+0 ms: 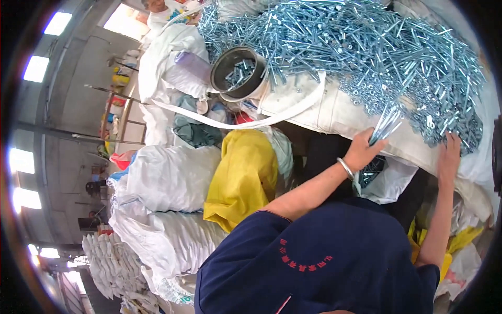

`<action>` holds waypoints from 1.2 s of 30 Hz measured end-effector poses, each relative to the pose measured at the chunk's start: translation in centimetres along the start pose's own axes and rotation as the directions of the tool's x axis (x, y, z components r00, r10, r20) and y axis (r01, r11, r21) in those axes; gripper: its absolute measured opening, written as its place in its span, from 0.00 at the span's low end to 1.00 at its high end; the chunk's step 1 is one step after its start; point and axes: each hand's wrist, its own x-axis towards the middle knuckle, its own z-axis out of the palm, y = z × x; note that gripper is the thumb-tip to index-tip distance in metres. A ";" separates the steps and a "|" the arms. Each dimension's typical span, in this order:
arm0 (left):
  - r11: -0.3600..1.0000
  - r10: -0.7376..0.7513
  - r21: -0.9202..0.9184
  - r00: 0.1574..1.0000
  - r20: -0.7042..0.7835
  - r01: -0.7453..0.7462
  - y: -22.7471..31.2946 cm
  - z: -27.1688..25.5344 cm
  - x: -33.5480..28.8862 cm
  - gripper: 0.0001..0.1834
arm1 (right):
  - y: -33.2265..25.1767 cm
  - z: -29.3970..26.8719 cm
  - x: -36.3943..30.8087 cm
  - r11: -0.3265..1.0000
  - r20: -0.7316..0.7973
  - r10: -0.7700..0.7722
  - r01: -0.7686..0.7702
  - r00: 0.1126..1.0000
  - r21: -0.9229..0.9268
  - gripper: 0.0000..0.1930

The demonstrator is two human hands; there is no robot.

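Note:
My left hand [362, 149], with a bangle on the wrist, is closed round a bundle of long metal bolts [387, 124] that fan out above its fingers. It is over the near edge of the work surface. My right hand [448, 154] reaches to the near right edge of a big heap of loose bolts [334, 39]. Its fingers are stretched out and the tips touch the metal pieces; I see nothing held in it. Small nuts [374, 94] lie spread between the bolts and the near edge. Below my left hand, an opened white bag [395, 180] has more dark metal pieces in it.
A dark round bowl [213, 73] with some short metal pieces stands left of the heap. A white strap [293, 112] loops along the near edge. A yellow sack [246, 178] and stuffed white sacks [170, 175] are at my left. Another person [157, 13] is at the far left.

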 end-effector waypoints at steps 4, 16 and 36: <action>0.992 -0.009 0.129 1.000 0.027 0.005 0.3 -0.3 0.8 0.15 | -0.2 0.3 0.6 0.997 0.024 0.039 -0.040 0.999 0.063 0.19; 0.746 -0.245 -0.397 0.775 0.582 0.534 3.4 3.7 3.1 0.11 | 0.4 0.4 0.2 0.997 0.022 0.072 -0.073 0.997 0.018 0.18; 0.701 -0.312 -0.298 0.655 0.688 0.648 2.4 7.5 4.5 0.13 | 0.1 0.1 -0.9 0.994 -0.071 0.082 -0.077 0.994 0.074 0.19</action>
